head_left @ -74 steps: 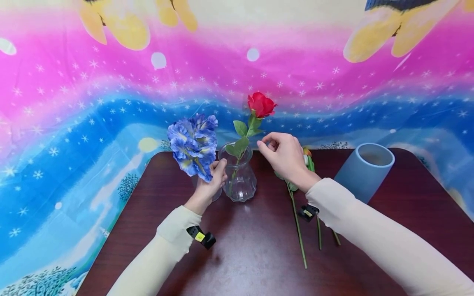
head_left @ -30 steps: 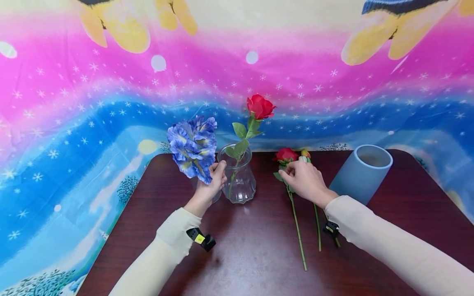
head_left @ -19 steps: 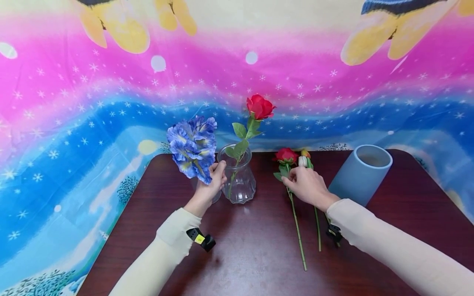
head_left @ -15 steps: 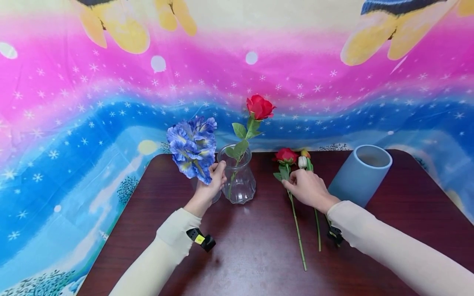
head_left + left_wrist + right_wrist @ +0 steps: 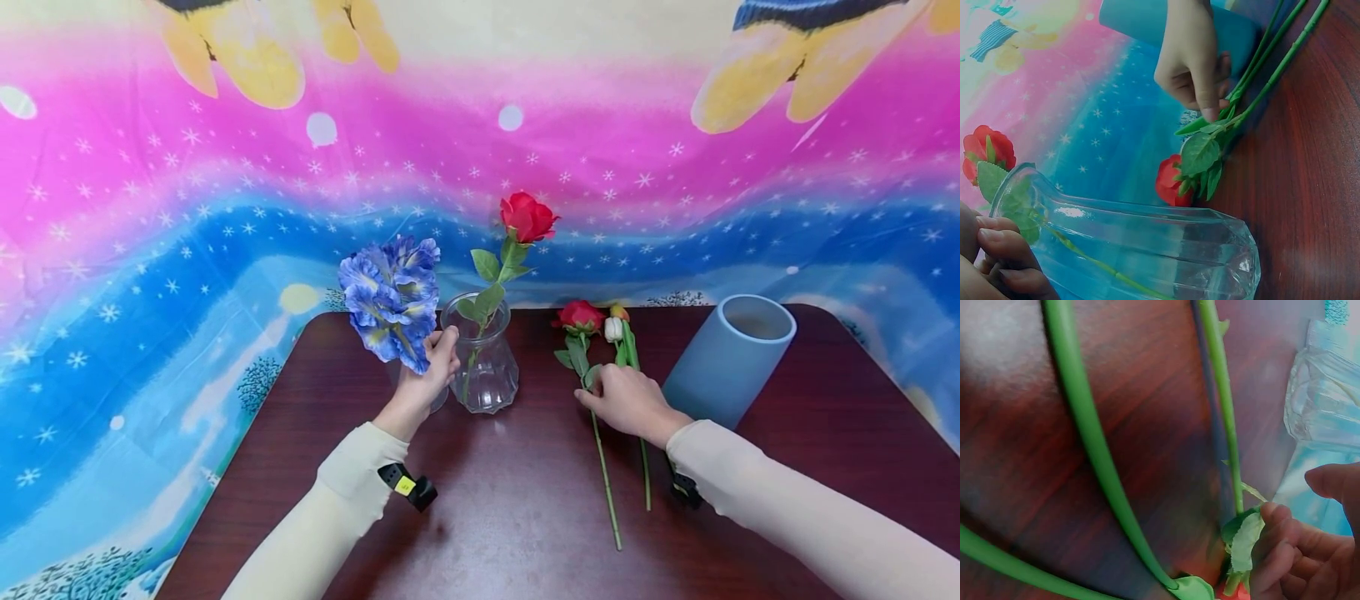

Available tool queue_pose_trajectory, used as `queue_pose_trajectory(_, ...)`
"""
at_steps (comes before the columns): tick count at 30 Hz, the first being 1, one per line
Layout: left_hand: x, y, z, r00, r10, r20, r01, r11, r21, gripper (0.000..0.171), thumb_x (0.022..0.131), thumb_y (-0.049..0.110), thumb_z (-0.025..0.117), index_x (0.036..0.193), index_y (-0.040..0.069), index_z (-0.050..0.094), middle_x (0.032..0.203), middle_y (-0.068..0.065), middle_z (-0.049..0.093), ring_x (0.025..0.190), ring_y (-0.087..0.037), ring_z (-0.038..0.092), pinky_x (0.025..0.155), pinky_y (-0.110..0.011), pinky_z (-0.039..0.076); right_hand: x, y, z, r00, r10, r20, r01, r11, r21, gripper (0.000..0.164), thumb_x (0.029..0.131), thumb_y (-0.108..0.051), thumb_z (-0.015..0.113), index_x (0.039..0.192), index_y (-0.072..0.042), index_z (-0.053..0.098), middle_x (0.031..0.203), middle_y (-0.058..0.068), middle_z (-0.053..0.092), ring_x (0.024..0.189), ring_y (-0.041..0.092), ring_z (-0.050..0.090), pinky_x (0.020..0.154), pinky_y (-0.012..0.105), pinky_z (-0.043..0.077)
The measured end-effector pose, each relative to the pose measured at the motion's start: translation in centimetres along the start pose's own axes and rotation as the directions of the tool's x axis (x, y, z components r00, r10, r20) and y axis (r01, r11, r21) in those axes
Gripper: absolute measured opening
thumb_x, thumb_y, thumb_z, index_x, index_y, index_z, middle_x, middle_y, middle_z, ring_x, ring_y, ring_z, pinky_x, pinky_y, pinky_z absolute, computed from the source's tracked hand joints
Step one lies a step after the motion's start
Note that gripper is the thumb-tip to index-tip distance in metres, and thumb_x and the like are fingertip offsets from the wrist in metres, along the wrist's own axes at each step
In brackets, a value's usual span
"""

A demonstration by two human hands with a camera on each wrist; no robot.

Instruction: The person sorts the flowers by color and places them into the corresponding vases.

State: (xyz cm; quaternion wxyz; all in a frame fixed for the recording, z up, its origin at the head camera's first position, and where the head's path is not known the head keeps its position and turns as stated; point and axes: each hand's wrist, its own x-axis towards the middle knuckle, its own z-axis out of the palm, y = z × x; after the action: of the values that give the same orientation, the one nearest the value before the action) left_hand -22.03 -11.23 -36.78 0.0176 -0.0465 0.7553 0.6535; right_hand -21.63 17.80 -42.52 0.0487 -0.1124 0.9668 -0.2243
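In the head view my left hand [image 5: 426, 382] is curled just below a blue iris [image 5: 390, 300] and seems to grip its stem, which is hidden. A clear glass vase [image 5: 487, 379] stands right beside these fingers, with a red rose [image 5: 528, 217] leaning in it. My right hand [image 5: 628, 400] is over the stem of a second red rose [image 5: 579, 317] lying on the table. From the right wrist view, its thumb [image 5: 1335, 480] stands apart from the fingers, which touch the rose's leaf [image 5: 1247, 542].
A white tulip [image 5: 613, 329] and an orange-yellow bloom [image 5: 619, 311] lie right of the loose rose. Farther right a blue-grey vase [image 5: 731, 362] stands on the dark table [image 5: 510, 517]. Part of another glass [image 5: 437, 402] shows behind my left wrist. A printed cloth [image 5: 645, 150] hangs behind.
My right hand has moved from beside the glass vase to the right, then toward me along the lying rose's stem. My left hand and the iris have stayed put.
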Motion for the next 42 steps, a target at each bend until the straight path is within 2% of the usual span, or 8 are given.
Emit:
queue_pose_trajectory(5,0.0,-0.1,0.0,1.0,-0.001,0.002,0.001,1.0,0.001,0.041,0.105,0.029,0.047,0.066,0.017,0.043,0.052,0.007,0.041,0.05,-0.005,0.04,0.055,-0.021,0.04,-0.4,0.2,0.3,0.999,0.013,0.032,-0.013,1.0,-0.012,0.051,0.097,-0.035,0.067,0.055,-0.017,0.044,0.048,-0.004,0.033,0.042,0.014,0.035,0.042,0.027,0.024)
queue_pose_trajectory(14,0.1,-0.2,0.0,0.999,0.036,0.014,-0.036,0.999,-0.033,0.04,0.105,0.025,0.047,0.066,0.014,0.043,0.052,0.006,0.04,0.049,-0.005,0.037,0.05,-0.018,0.036,-0.9,0.6,0.6,0.996,0.039,0.085,-0.036,0.999,-0.038,0.052,0.096,-0.038,0.067,0.054,-0.018,0.043,0.048,-0.003,0.034,0.044,0.016,0.039,0.042,0.029,0.027)
queue_pose_trajectory(28,0.0,-0.1,0.0,1.0,0.001,0.006,-0.001,1.0,-0.015,0.039,0.104,0.028,0.048,0.068,0.016,0.045,0.054,0.006,0.045,0.051,-0.005,0.041,0.052,-0.019,0.038,-1.0,1.0,1.2,0.991,0.046,0.122,-0.04,0.998,-0.054,0.054,0.093,-0.029,0.072,0.052,-0.02,0.038,0.047,-0.005,0.031,0.044,0.014,0.037,0.042,0.027,0.024)
queue_pose_trajectory(42,0.0,-0.1,0.1,1.0,0.002,0.007,-0.002,1.0,-0.021,0.039,0.104,0.028,0.048,0.067,0.016,0.045,0.054,0.005,0.045,0.051,-0.005,0.041,0.052,-0.019,0.038,-0.5,1.3,1.4,0.984,0.052,0.169,-0.053,0.999,0.003,0.055,0.095,-0.025,0.069,0.051,-0.022,0.035,0.048,-0.006,0.028,0.043,0.012,0.033,0.043,0.026,0.022)
